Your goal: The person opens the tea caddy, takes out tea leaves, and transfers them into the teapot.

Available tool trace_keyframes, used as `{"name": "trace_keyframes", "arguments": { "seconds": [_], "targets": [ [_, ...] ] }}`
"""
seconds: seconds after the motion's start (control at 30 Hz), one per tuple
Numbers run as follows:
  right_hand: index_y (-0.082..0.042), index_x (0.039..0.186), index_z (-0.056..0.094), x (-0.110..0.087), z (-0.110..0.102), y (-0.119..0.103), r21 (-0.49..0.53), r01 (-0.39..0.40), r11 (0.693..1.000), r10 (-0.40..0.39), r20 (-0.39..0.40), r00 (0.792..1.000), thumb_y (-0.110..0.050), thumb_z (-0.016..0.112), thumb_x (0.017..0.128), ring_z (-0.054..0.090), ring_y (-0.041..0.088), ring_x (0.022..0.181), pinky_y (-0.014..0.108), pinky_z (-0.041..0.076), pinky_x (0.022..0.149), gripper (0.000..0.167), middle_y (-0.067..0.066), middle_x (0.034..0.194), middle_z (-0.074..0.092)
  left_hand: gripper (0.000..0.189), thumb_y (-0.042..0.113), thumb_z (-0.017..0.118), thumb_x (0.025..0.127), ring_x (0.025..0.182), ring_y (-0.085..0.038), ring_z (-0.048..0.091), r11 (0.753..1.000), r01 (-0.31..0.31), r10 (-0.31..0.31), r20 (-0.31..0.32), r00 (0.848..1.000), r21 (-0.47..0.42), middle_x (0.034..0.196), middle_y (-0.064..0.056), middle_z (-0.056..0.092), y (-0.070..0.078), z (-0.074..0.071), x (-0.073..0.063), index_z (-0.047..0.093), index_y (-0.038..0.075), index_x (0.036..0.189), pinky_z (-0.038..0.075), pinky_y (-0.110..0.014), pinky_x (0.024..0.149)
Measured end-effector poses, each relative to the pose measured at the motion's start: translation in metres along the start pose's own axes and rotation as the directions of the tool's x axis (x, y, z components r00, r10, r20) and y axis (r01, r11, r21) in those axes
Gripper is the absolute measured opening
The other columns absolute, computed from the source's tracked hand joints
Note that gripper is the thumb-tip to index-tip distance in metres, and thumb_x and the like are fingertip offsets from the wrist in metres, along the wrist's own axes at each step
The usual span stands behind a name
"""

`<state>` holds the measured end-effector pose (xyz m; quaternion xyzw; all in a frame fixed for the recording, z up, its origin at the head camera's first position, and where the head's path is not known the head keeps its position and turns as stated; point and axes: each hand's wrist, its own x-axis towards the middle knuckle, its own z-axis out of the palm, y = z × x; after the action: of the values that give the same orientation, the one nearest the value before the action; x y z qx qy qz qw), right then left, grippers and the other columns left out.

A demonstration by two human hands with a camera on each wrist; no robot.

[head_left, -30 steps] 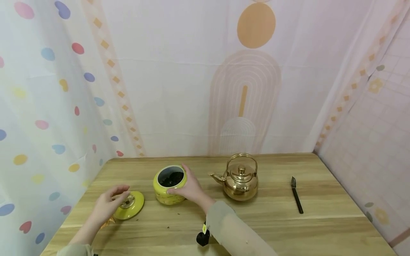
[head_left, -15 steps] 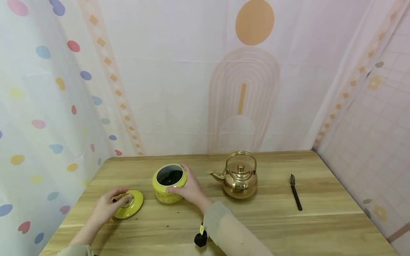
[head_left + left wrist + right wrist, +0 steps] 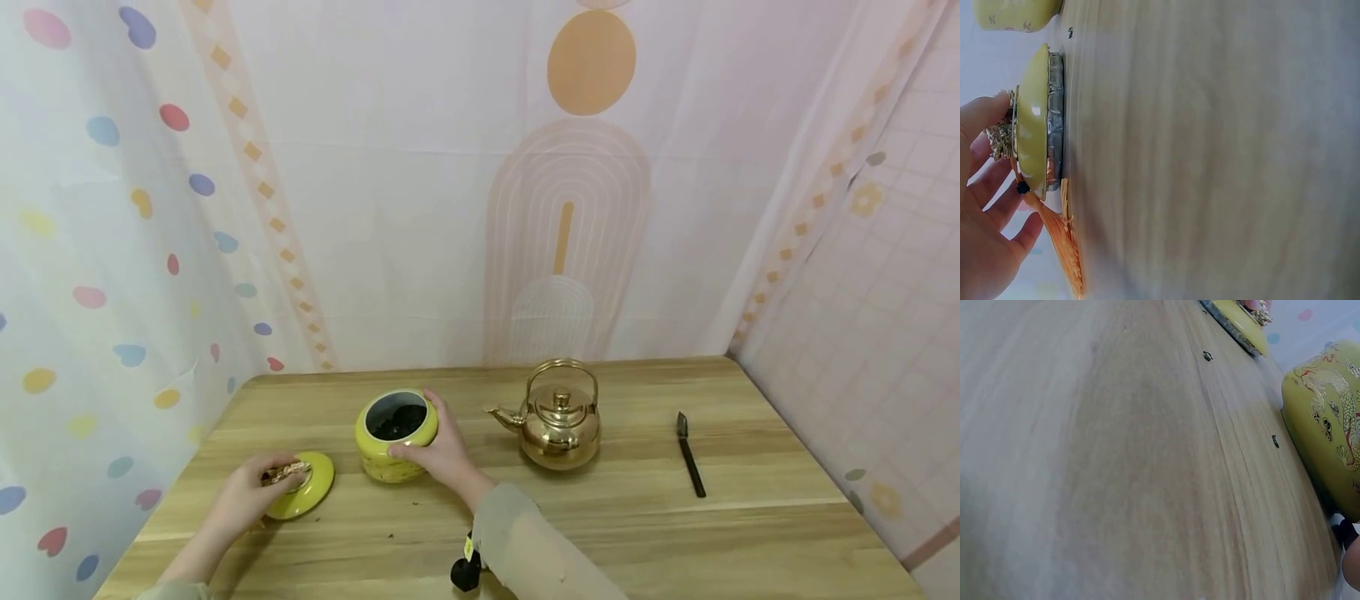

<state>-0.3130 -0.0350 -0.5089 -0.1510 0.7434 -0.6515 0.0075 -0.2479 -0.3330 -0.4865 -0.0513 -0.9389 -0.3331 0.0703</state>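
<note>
My left hand (image 3: 249, 492) pinches the ornate gold knob (image 3: 1001, 132) of a yellow ceramic lid (image 3: 321, 483) between thumb and fingers. The lid lies low at the table, left of the jar, its clear-wrapped underside (image 3: 1055, 125) facing the wood. From the knob an orange tassel (image 3: 1063, 244) trails down onto the wood. My right hand (image 3: 448, 460) grips the right side of a round yellow jar (image 3: 386, 467), thumb at the front and fingers behind. Dark, leaf-like bits (image 3: 401, 421) show inside the uncovered jar. A gold dragon pattern (image 3: 1335, 400) runs around its wall.
A gold kettle (image 3: 562, 437) with an upright handle stands right of the jar, its spout towards it. Farther right lies a thin black-handled tool (image 3: 691, 458) with a pointed metal tip. Small dark crumbs (image 3: 1208, 355) dot the wooden table (image 3: 360, 567). Curtains hang behind.
The left hand has closed its thumb and fingers from hovering over the lid to pinching the knob. The right hand and jar stay in place; the view shifts slightly.
</note>
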Motion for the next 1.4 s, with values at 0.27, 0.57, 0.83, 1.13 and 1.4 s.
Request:
{"name": "trace_keyframes", "arguments": {
  "seconds": [0.27,0.57,0.83,1.13,1.4],
  "targets": [
    [-0.034,0.150,0.027,0.000,0.000,0.001,0.003,0.019,1.000,-0.019,-0.004,1.000,-0.031,0.087,0.073,0.040,0.024,0.131,0.046,0.031,0.108,0.098,0.002,0.146,0.038,0.044,0.035,0.071,0.089,0.100,-0.036,0.059,1.000,0.000,0.000,-0.014,1.000,0.011,0.117,-0.024,0.061,-0.002,-0.001,-0.002,0.066,0.001,0.118,0.051,-0.030,0.057],
    [-0.032,0.150,0.028,-0.002,0.003,0.001,0.008,0.028,1.000,-0.027,-0.014,1.000,-0.029,0.087,0.073,0.038,0.025,0.132,0.049,0.030,0.108,0.097,0.004,0.146,0.038,0.029,0.022,0.070,0.091,0.093,-0.036,0.063,0.988,-0.098,0.108,-0.082,0.991,0.122,0.107,-0.020,0.065,0.000,-0.002,-0.002,0.068,0.000,0.108,0.051,-0.054,0.079],
    [-0.033,0.151,0.027,-0.002,0.003,0.003,0.005,0.020,1.000,-0.020,-0.014,1.000,-0.030,0.087,0.072,0.038,0.023,0.132,0.048,0.029,0.109,0.099,0.003,0.147,0.038,0.032,0.024,0.070,0.091,0.092,-0.034,0.063,0.988,-0.111,0.126,-0.145,0.981,0.109,0.107,-0.021,0.066,0.014,-0.017,0.006,0.067,-0.002,0.110,0.052,-0.046,0.073],
    [-0.035,0.151,0.026,-0.003,0.001,0.004,0.007,0.013,1.000,-0.013,-0.012,1.000,-0.033,0.087,0.072,0.037,0.022,0.133,0.047,0.030,0.108,0.099,0.001,0.148,0.035,0.034,0.029,0.066,0.094,0.105,-0.045,0.057,0.988,-0.131,0.143,-0.166,0.976,0.080,0.116,-0.025,0.062,0.029,-0.025,0.014,0.065,0.000,0.113,0.049,-0.056,0.080],
    [-0.040,0.149,0.026,-0.002,0.003,0.004,0.017,-0.007,1.000,0.007,-0.010,1.000,-0.033,0.087,0.072,0.037,0.021,0.132,0.045,0.031,0.108,0.098,-0.001,0.147,0.035,0.029,0.026,0.066,0.094,0.097,-0.034,0.061,0.982,-0.159,0.178,-0.210,0.961,0.102,0.109,-0.017,0.065,0.039,-0.019,0.022,0.067,0.002,0.110,0.051,-0.033,0.070]
  ]
}}
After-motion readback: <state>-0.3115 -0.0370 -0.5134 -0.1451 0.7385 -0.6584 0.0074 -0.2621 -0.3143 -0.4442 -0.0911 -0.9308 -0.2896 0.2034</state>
